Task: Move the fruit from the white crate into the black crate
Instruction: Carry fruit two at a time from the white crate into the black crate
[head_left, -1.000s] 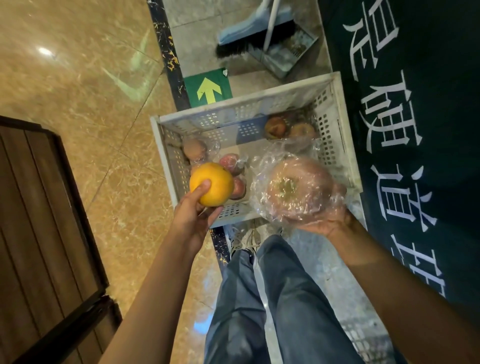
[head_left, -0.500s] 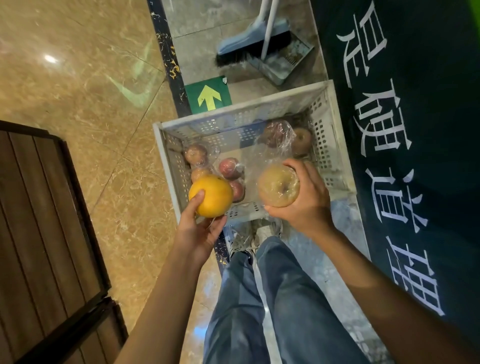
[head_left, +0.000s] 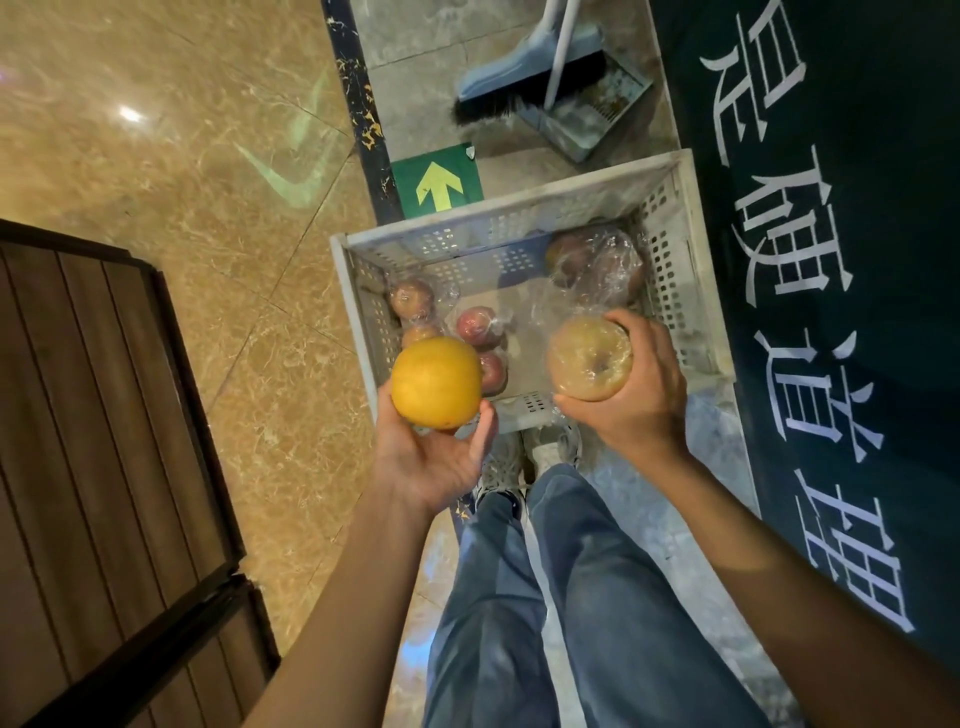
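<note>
Step in hand: both hands are loaded and lifted above the near end of the white crate (head_left: 691, 270); I judge this the carry stage, fruit picked but not yet delivered.
Left hand (head_left: 431, 457): palm up, its grip cupped under and around an orange (head_left: 435, 382), thumb and fingers pressed against the rind.
Right hand (head_left: 639, 400): its grip wrapped around a pale wrapped apple (head_left: 589, 358), fingers curled over the far side, clear film stretched across the fruit.
White crate contents: about 4 wrapped reddish apples (head_left: 478, 327) sit along the left wall, and a bagged cluster (head_left: 597, 262) lies in the far right corner; exact count inside the plastic is unclear.
Crate position: on the floor, just ahead of the person's shoes (head_left: 524, 457), beside a dark mat (head_left: 841, 260) with white lettering.
Black crate: not in view, so its place cannot be told from here.
Surroundings: a green arrow sticker (head_left: 439, 184) beyond the crate, then a broom (head_left: 524, 83) and dustpan (head_left: 592, 117); a dark wooden panel (head_left: 93, 467) at left.
Next move calls for: turning toward the black crate, keeping both grips firm, then lowering each fruit in rather than dropping it.
Risk: the slick film could let the apple slip if the right grip loosens.
Progress: early to middling, since several fruits remain in the white crate.
</note>
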